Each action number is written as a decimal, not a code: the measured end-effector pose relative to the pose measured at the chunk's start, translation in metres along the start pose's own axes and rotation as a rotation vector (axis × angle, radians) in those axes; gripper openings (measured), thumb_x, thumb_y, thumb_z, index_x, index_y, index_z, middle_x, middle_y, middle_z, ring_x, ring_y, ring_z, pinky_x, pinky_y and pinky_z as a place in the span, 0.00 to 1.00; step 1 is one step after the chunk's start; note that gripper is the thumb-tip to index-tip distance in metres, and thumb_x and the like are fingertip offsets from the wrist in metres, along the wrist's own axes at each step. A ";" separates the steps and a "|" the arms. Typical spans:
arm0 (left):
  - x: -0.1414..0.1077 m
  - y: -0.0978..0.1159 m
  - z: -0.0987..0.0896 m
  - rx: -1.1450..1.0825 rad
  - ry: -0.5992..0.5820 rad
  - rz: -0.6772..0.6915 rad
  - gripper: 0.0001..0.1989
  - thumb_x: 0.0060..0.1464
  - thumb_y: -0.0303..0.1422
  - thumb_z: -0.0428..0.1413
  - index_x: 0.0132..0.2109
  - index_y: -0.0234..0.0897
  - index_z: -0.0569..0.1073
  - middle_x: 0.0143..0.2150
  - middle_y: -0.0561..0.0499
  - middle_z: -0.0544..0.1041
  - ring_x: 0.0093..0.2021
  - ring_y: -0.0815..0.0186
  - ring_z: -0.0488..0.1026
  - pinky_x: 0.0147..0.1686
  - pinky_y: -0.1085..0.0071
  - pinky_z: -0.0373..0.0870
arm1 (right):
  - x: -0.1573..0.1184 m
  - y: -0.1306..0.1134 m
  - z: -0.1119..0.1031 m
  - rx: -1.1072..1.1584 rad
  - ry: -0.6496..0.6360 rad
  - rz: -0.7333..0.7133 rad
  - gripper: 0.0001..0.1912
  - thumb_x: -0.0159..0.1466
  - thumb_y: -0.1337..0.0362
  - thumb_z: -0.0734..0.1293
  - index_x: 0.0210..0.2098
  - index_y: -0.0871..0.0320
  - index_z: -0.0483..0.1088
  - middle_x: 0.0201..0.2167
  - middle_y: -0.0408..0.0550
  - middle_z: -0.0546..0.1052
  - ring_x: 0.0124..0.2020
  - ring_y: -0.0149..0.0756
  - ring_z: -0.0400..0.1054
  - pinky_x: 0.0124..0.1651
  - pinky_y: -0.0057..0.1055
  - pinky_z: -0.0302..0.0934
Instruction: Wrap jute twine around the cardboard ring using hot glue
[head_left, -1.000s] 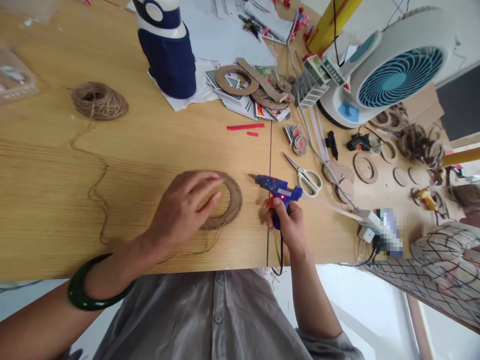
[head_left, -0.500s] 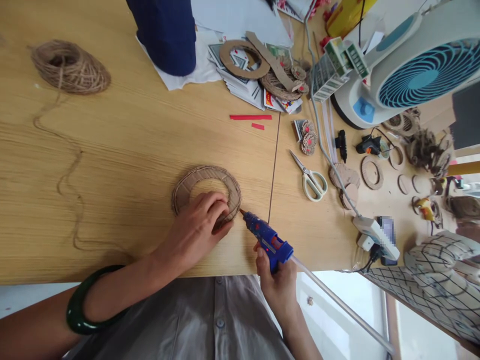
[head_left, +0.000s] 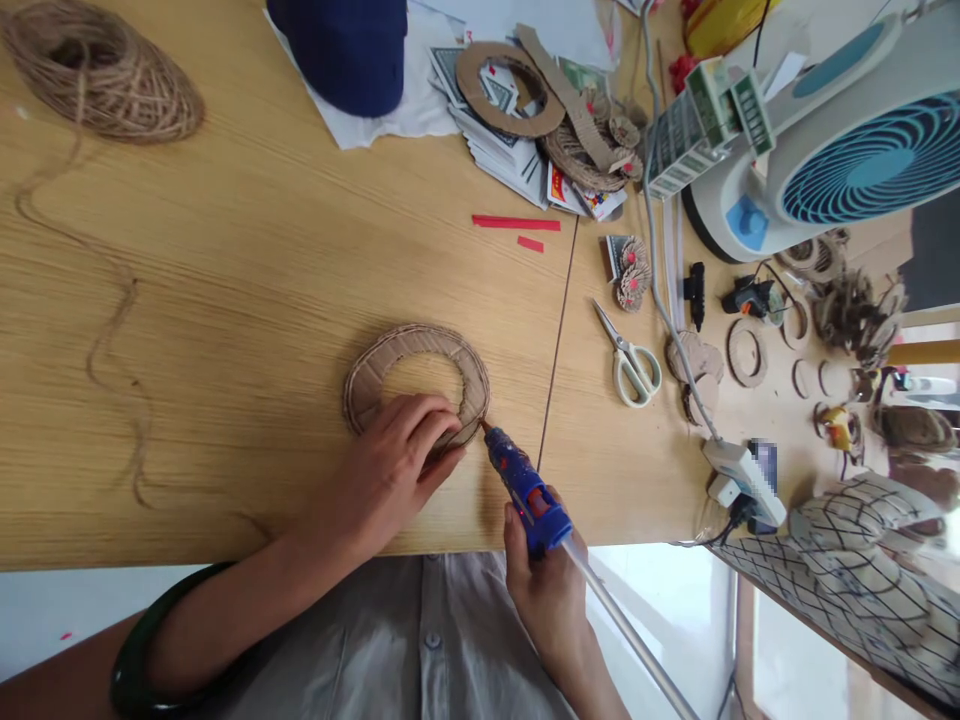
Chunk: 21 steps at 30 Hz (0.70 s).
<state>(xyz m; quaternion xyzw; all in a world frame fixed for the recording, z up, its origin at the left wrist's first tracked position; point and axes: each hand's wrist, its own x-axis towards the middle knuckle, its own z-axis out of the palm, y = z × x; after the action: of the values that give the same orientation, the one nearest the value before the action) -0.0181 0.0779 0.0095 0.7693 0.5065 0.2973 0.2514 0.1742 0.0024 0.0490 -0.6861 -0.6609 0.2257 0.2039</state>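
Observation:
A cardboard ring with twine along its outer edge lies near the table's front edge. My left hand is closed on the ring's near side, fingers curled over its inner rim. In my right hand is a blue hot glue gun, a long clear glue stick sticking out of its back. The gun's nozzle meets the right outer edge of the ring, where the twine runs. A loose strand of twine trails from a twine ball at the far left toward my left forearm.
White-handled scissors, red strips and cardboard flowers lie on the table. Farther back are playing cards with cardboard rings, a dark blue object and a fan. A power strip sits right, its cable crossing the table.
The view has shifted a little, so the twine ball sits higher and farther left. The glue gun has tilted more upright, its nozzle still at the ring's right edge.

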 end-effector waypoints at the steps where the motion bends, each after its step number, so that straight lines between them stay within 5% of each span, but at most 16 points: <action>1: -0.001 0.000 0.001 0.002 0.008 0.004 0.07 0.64 0.31 0.56 0.47 0.37 0.68 0.47 0.48 0.72 0.48 0.61 0.70 0.51 0.64 0.69 | 0.001 -0.001 0.000 -0.020 0.003 -0.016 0.04 0.69 0.64 0.62 0.38 0.56 0.67 0.28 0.45 0.76 0.25 0.36 0.73 0.28 0.28 0.64; 21: -0.004 0.004 0.004 0.052 0.047 0.014 0.08 0.64 0.31 0.56 0.48 0.34 0.69 0.47 0.47 0.73 0.47 0.61 0.71 0.49 0.62 0.71 | -0.007 -0.008 0.003 -0.092 0.050 -0.035 0.06 0.71 0.63 0.61 0.36 0.55 0.67 0.24 0.43 0.74 0.20 0.35 0.71 0.23 0.28 0.62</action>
<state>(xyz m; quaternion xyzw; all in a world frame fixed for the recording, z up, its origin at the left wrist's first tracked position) -0.0144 0.0728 0.0086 0.7718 0.5144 0.3040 0.2174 0.1659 -0.0044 0.0508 -0.6884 -0.6773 0.1740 0.1925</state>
